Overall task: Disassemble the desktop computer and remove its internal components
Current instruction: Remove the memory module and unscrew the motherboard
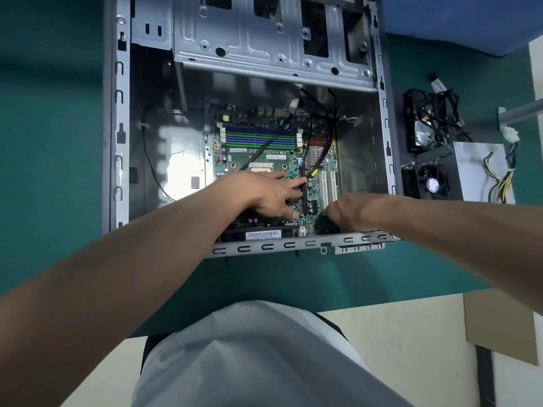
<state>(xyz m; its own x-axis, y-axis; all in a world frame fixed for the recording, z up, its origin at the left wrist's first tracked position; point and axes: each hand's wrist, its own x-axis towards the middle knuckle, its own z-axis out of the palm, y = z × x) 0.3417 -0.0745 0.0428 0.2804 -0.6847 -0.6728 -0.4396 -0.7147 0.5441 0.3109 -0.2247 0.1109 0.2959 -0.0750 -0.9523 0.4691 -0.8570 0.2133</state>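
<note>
The case (119, 142) lay open on the green desk (58, 171), and both hands were inside at its near end. The left hand (270, 195) rested flat on the board (264, 155), its grip released and its fingers spread, the forefinger reaching to a black slot. The right hand (355, 211) was turned down over the near right corner of the board beside a dark round part (324, 224). Its fingers were hidden, so I could not tell whether its grip was clenched or held anything.

The job looked well past the middle. Beyond the hands, the socket (260, 168) seemed bare, with no cooler on it. The board was not yet out of the case, and two black cables (318, 160) crossed it. Freeing those and lifting the board seemed to be the main work left.

By count, the board carried two white slots (330, 186) and, as far as I could make out, four memory slots (258, 138) in green and blue. Three removed parts sat on the desk just right of the case: one fan (432, 183), one power supply (476, 168) with its wires, and one drive (423, 135) under a tangle of leads. At the far end the cage (264, 45) appeared to hold nothing.
</note>
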